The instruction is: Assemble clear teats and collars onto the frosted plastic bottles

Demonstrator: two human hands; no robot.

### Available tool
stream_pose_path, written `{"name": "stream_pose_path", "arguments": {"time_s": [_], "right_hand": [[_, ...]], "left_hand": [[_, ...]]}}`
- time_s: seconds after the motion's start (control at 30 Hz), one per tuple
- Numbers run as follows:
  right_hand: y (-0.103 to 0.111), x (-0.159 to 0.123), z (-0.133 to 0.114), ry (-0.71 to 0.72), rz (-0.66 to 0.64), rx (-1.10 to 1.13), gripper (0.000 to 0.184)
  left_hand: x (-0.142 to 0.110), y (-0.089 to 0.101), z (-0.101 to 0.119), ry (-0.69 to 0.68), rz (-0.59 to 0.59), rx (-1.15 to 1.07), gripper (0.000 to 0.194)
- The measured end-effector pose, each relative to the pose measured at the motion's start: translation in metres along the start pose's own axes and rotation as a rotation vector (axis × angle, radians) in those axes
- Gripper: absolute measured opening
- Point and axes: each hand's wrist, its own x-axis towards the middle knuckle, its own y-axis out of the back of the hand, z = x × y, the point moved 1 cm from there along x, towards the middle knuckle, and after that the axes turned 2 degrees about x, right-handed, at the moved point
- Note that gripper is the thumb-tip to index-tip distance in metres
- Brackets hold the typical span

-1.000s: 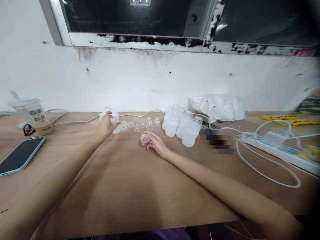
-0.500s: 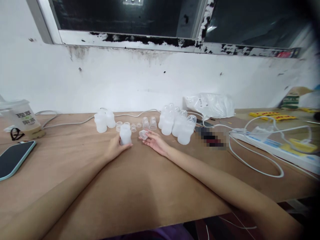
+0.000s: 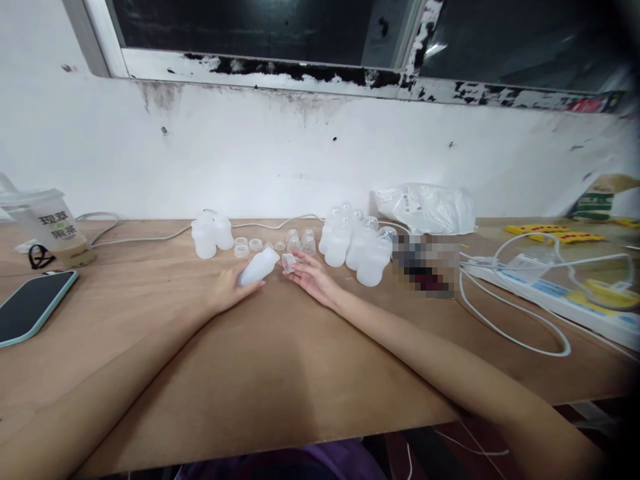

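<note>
My left hand (image 3: 231, 290) is closed around a frosted white baby bottle (image 3: 259, 267), which tilts with its mouth towards the right. A clear screw ring (image 3: 288, 262) is pinched in the fingers of my right hand (image 3: 313, 279), its opening turned to the bottle's mouth; a small gap separates the two. Behind them on the table lie more rings (image 3: 241, 248), small clear nipples (image 3: 280, 245) and several clear dome caps (image 3: 301, 241). Uncapped bottles (image 3: 205, 239) stand at the back left. A group of capped bottles (image 3: 370, 263) stands to the right of my right hand.
On the left are a drink cup (image 3: 63, 230) and a phone (image 3: 35, 308). At the right, a power strip (image 3: 550, 300) lies among looped white cables (image 3: 525, 347). A plastic bag (image 3: 425, 208) rests against the wall, with yellow strips (image 3: 553, 233) beyond.
My left hand took a bottle from the back left group, brought it right towards the ring, then tipped it over. My right hand has kept the ring and turned it towards the bottle.
</note>
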Motion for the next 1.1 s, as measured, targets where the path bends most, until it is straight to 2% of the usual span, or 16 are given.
{"name": "stream_pose_path", "arguments": {"time_s": [0.17, 0.3, 0.4, 0.57, 0.7, 0.87, 0.97, 1.03, 1.1], "right_hand": [[0.002, 0.001, 0.002, 0.051, 0.038, -0.031, 0.034], [0.001, 0.001, 0.002, 0.138, 0.053, -0.204, 0.037], [0.002, 0.001, 0.002, 0.122, 0.006, -0.342, 0.041], [0.009, 0.002, -0.001, 0.15, -0.122, -0.463, 0.05], [0.01, 0.0, -0.002, 0.122, -0.214, -0.5, 0.044], [0.008, -0.001, -0.003, 0.216, -0.299, -0.58, 0.033], [0.006, -0.002, -0.003, 0.238, -0.327, -0.621, 0.031], [0.005, -0.002, -0.003, 0.207, -0.293, -0.626, 0.035], [0.005, -0.002, -0.002, 0.159, -0.224, -0.603, 0.038]], "left_hand": [[-0.002, -0.001, -0.004, 0.03, 0.025, 0.035, 0.054], [-0.005, -0.001, -0.002, 0.036, 0.022, 0.065, 0.059], [-0.006, 0.003, 0.002, 0.002, -0.018, 0.068, 0.052], [-0.005, 0.006, 0.002, -0.01, -0.015, 0.055, 0.048], [-0.005, 0.006, -0.001, -0.002, 0.012, 0.021, 0.044], [-0.003, 0.01, -0.005, 0.115, -0.073, -0.136, 0.038], [-0.001, 0.011, -0.008, 0.228, -0.194, -0.282, 0.038], [0.0, 0.011, -0.008, 0.269, -0.239, -0.328, 0.04], [-0.001, 0.01, -0.008, 0.235, -0.19, -0.292, 0.041]]}}
